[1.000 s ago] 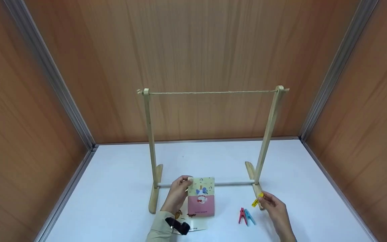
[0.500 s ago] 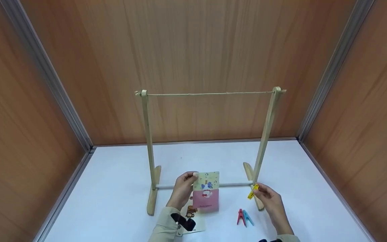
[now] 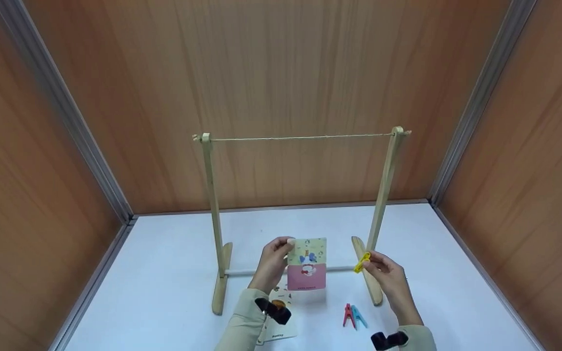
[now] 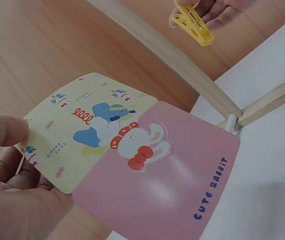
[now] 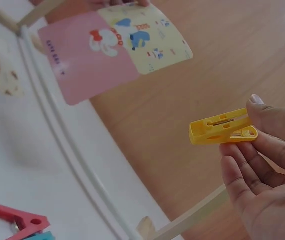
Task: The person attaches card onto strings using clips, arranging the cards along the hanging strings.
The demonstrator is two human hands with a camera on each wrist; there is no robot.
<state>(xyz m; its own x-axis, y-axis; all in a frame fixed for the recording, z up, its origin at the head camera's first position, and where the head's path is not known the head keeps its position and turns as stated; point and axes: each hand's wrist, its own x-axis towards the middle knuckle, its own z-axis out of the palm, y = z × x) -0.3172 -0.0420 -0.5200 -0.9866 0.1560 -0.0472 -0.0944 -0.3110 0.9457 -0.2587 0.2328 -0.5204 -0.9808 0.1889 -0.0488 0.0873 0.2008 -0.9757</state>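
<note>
My left hand [image 3: 272, 263] pinches a yellow and pink rabbit card [image 3: 306, 277] by its upper left corner. In the left wrist view the card [image 4: 167, 185] reads "Cute Rabbit" and bends slightly. Between thumb and fingers, my right hand [image 3: 392, 282] holds a yellow clothespin [image 3: 362, 262] by its handle end. Its jaws point toward the card, apart from it, in the right wrist view. Above and behind both hands, a string [image 3: 300, 138] runs between the posts of a wooden stand [image 3: 382, 195].
A second card [image 3: 283, 331] lies on the white table [image 3: 164, 292], partly covered by the left wrist. Red [image 3: 348, 315] and blue [image 3: 359, 317] clothespins lie together near the right wrist. A pale bar [image 3: 342, 268] joins the stand's feet. Wood-grain walls [image 3: 300, 63] enclose the table.
The left hand has raised the rabbit card and carried it rightward, uncovering more of the second card. The right hand has moved up and left with the yellow clothespin.
</note>
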